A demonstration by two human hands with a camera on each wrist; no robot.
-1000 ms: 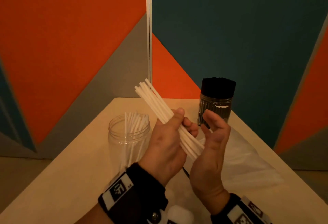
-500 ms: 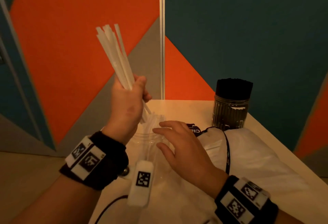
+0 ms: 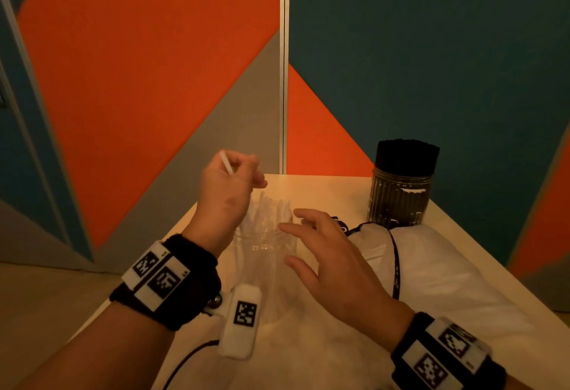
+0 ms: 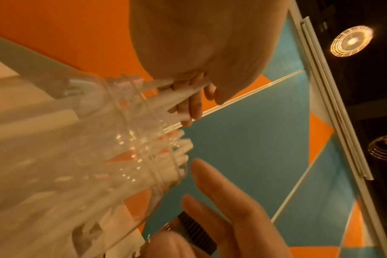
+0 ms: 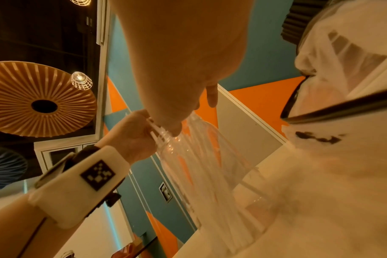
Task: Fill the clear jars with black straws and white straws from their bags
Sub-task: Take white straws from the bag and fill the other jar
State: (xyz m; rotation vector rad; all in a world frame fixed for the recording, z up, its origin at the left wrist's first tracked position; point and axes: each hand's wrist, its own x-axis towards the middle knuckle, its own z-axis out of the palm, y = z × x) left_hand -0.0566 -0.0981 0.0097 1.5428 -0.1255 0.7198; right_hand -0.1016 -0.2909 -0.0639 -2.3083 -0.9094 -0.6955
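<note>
A clear jar [image 3: 266,254] stands on the table's near left, with white straws [image 3: 279,209] sticking out of its mouth. My left hand [image 3: 246,173] is over the mouth, fingers curled round a bundle of white straws [image 4: 183,94] that reaches down into the jar [image 4: 95,157]; one tip [image 3: 226,165] pokes above my fist. My right hand [image 3: 296,235] is open, fingers spread, beside the jar's rim; I cannot tell whether it touches. A second jar [image 3: 398,201], packed with black straws [image 3: 407,155], stands at the back right.
A white plastic bag [image 3: 456,272] with a black cord [image 3: 396,266] lies across the right side of the beige table [image 3: 324,189]. Orange, grey and teal wall panels [image 3: 401,50] close off the back. The table's left edge runs just left of the clear jar.
My left hand has brought the raised bundle of white straws down into the clear jar. My right hand has stayed open beside the jar.
</note>
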